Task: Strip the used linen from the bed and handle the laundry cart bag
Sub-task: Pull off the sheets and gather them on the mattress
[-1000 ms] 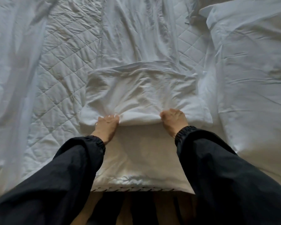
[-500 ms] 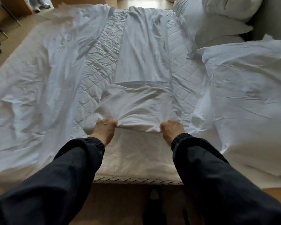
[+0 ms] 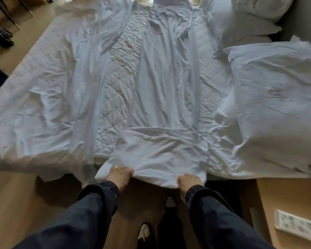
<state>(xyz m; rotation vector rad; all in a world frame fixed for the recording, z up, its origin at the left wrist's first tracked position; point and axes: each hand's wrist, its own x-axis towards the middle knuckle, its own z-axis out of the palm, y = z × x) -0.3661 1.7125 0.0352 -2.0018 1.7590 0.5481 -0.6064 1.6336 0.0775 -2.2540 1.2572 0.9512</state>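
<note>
— Far left, what's lying there?
— Crumpled white sheet (image 3: 43,105), spread over that side, near edge hanging off. Next to it, bare quilted mattress pad (image 3: 118,90).
— Hands?
— Left hand (image 3: 119,174) & right hand (image 3: 188,181) both clenched on the near end of the folded linen strip (image 3: 165,87). It runs down the mid of the pad, w/ its near end overhanging.
— Right side?
— Pillow (image 3: 276,97), lying flat, just beside the strip.

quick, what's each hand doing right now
Left hand: gripping the near edge of the folded white sheet.
Right hand: gripping the same edge of that sheet.
</note>
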